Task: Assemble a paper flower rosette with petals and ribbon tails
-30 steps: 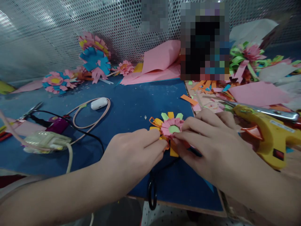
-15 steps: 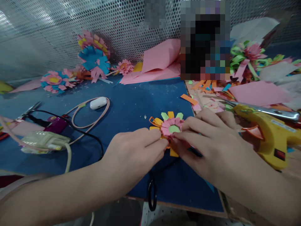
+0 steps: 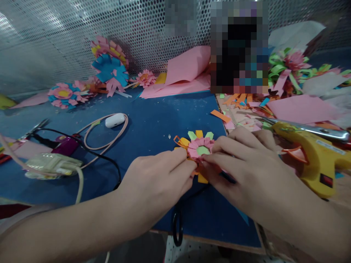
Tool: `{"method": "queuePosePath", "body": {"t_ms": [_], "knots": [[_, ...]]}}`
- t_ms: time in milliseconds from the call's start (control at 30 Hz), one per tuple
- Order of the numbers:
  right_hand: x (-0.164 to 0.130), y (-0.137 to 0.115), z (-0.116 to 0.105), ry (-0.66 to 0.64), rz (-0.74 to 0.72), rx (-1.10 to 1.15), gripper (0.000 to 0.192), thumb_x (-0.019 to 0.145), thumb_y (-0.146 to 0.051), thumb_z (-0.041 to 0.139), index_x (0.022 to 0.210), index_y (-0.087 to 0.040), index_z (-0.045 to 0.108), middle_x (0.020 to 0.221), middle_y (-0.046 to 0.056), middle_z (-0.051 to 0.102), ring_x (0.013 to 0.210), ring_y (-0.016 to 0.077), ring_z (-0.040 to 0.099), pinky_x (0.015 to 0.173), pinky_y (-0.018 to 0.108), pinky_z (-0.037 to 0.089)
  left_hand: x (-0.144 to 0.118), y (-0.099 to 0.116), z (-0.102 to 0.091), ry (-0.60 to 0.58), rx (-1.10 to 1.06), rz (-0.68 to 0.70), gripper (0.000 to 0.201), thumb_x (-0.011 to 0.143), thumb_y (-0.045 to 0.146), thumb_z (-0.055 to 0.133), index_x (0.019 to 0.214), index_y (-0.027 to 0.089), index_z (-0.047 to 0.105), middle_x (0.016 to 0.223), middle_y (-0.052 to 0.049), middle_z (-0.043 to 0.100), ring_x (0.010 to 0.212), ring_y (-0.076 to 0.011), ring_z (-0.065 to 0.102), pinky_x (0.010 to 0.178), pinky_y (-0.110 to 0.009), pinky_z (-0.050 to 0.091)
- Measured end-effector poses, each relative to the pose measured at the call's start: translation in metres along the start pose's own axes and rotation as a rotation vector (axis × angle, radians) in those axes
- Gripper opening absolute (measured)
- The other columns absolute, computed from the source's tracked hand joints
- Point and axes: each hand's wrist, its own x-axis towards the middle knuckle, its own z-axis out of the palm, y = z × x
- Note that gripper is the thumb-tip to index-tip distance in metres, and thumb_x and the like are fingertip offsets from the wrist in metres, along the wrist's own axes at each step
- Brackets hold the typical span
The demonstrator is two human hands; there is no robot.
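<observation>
Between my hands is a paper flower with a light green centre, a ring of pink petals, and green and orange strips sticking out behind. My left hand has its fingers closed on the flower's left side, and its fingertips cover the lower left petals. From the right, my right hand pinches the pink petals, thumb below and fingertips at the edge of the green centre. The flower's underside is hidden.
A yellow glue gun lies to the right, beside metal scissors and paper scraps. At left are a white case, a coiled cable and a plastic-wrapped power strip. Finished paper flowers and pink sheets line the mesh wall.
Almost nothing differs. My left hand has shifted very slightly, while the flower and my right hand stay in place.
</observation>
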Motion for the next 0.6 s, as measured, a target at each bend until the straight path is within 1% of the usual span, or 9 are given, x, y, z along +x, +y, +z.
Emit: {"method": "queuePosePath", "body": {"t_ms": [100,200,300,400,600], "knots": [[0.0,-0.0008,0.0004,-0.003,0.0,0.006,0.016,0.084,-0.022,0.053,0.076,-0.018,0.067,0.08,0.003,0.06,0.081,0.0229,0.047,0.071,0.042,0.039,0.0002,0.0011,-0.0005,0.01,0.027,0.028,0.029,0.091,0.014,0.04,0.078,0.015,0.067,0.075,-0.002,0.066,0.066,-0.014,0.063,0.058,-0.023,0.052],[0.0001,-0.0019,-0.0003,-0.01,0.002,0.008,0.018,0.085,-0.021,0.052,0.078,-0.017,0.067,0.08,0.003,0.06,0.081,0.0232,0.048,0.072,0.043,0.04,0.0007,0.0012,-0.0009,-0.021,0.026,0.044,0.027,0.09,0.013,0.042,0.079,0.014,0.067,0.076,-0.002,0.066,0.069,-0.0151,0.063,0.058,-0.024,0.053],[0.0006,-0.0025,-0.0016,-0.018,0.004,0.024,0.019,0.085,-0.019,0.051,0.079,-0.016,0.068,0.079,0.004,0.06,0.081,0.0234,0.049,0.071,0.043,0.041,0.0011,0.0011,-0.0003,-0.038,0.001,0.022,0.028,0.091,0.014,0.041,0.081,0.014,0.067,0.074,-0.002,0.065,0.066,-0.0149,0.062,0.056,-0.024,0.052],[0.0011,-0.0023,-0.0021,-0.031,0.009,0.036,0.019,0.086,-0.02,0.051,0.079,-0.016,0.069,0.079,0.004,0.059,0.082,0.0236,0.049,0.072,0.043,0.042,0.0008,0.0009,0.0008,-0.048,-0.012,0.012,0.03,0.092,0.013,0.038,0.08,0.015,0.066,0.075,-0.003,0.065,0.066,-0.0152,0.061,0.057,-0.025,0.052],[0.0026,-0.0021,-0.0017,-0.014,0.001,0.026,0.019,0.085,-0.019,0.051,0.081,-0.016,0.07,0.08,0.004,0.06,0.08,0.024,0.05,0.069,0.043,0.042,-0.0003,0.0002,0.0013,-0.015,0.034,0.014,0.033,0.092,0.012,0.036,0.074,0.016,0.063,0.075,-0.004,0.065,0.065,-0.0151,0.06,0.059,-0.025,0.052]]}}
